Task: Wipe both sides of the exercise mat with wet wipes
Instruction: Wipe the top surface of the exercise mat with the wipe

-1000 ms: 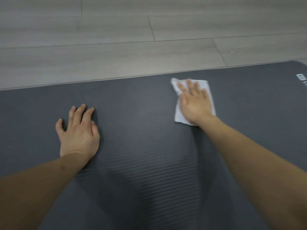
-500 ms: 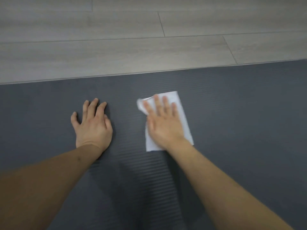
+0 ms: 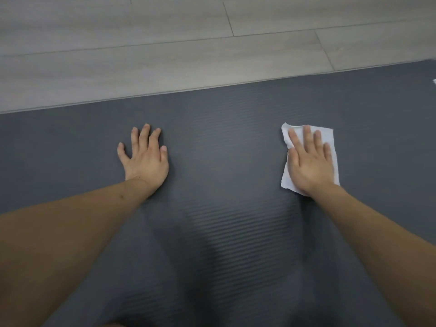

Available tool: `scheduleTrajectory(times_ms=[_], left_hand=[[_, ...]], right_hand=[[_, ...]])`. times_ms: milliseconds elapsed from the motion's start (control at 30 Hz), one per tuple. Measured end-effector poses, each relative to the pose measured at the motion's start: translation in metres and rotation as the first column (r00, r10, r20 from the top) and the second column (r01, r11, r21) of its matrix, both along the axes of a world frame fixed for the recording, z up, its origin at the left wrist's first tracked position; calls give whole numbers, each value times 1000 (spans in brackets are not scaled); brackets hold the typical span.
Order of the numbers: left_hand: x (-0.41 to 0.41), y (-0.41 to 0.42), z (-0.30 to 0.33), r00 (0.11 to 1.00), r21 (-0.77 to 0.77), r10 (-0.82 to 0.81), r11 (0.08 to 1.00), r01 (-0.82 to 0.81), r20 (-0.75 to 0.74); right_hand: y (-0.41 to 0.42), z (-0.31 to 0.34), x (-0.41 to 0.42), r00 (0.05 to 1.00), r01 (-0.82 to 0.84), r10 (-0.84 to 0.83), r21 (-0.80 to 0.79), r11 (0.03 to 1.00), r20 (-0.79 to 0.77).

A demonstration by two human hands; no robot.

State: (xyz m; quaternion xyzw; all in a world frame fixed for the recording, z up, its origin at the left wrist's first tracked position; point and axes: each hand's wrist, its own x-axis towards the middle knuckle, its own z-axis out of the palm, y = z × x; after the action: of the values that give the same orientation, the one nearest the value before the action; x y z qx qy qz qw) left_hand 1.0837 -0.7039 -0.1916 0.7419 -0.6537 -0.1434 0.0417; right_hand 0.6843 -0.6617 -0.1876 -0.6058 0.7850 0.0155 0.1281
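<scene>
The right hand [image 3: 309, 166] lies flat, palm down, with its fingers straight and slightly spread, pressing a wet wipe [image 3: 329, 138] onto the exercise mat [image 3: 224, 161]. The wipe is a white, roughly rectangular sheet, longer than it is wide, lying flat beneath the palm; its far left corner is crumpled and a little ragged, its far right corner is squarer, and strips of it show past the fingertips, along both sides of the hand and at the near left by the wrist.

The left hand [image 3: 145, 161] rests well apart from it, also palm down on the mat, fingers straight and the thumb spread out to the left; it holds nothing. Both bare forearms reach in from the lower corners of the view.

The mat is dark grey with fine ribs running across its surface, clearest in the stretch between the two arms. It covers the lower part of the view, and its far edge runs slantwise from left to right. Beyond that edge lies a floor [image 3: 165, 55] of pale grey wood-look planks with thin dark seams. A small white mark [image 3: 434, 81] shows on the mat at the right border, too cut off to identify.
</scene>
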Motion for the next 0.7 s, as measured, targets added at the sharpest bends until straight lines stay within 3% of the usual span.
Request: scheduleTrajectory(times_ms=[100,200,300,400,500,600,700], left_hand=[[-1,0,1,1000,1,-6,1000,6,12],[1,-2,1,1000,25,-16,1000,16,-5],[9,-6,7,996,100,-61,993,67,-61],[29,-1,15,973,150,-159,971,185,-170],[49,29,25,965,118,-137,979,166,-223],[57,68,32,981,137,-108,982,131,-160],[45,97,35,989,158,-110,979,125,-101]], right_hand=[[-2,-6,29,1000,12,-13,-16,1000,-15],[4,-6,88,996,-85,85,-18,996,-16],[31,-5,183,952,-305,305,-26,952,32],[77,-4,264,826,-560,562,-47,827,38],[91,-5,267,773,-626,631,-83,775,66],[81,-6,240,705,-701,708,-100,706,49],[69,-7,203,743,-664,668,-88,743,40]])
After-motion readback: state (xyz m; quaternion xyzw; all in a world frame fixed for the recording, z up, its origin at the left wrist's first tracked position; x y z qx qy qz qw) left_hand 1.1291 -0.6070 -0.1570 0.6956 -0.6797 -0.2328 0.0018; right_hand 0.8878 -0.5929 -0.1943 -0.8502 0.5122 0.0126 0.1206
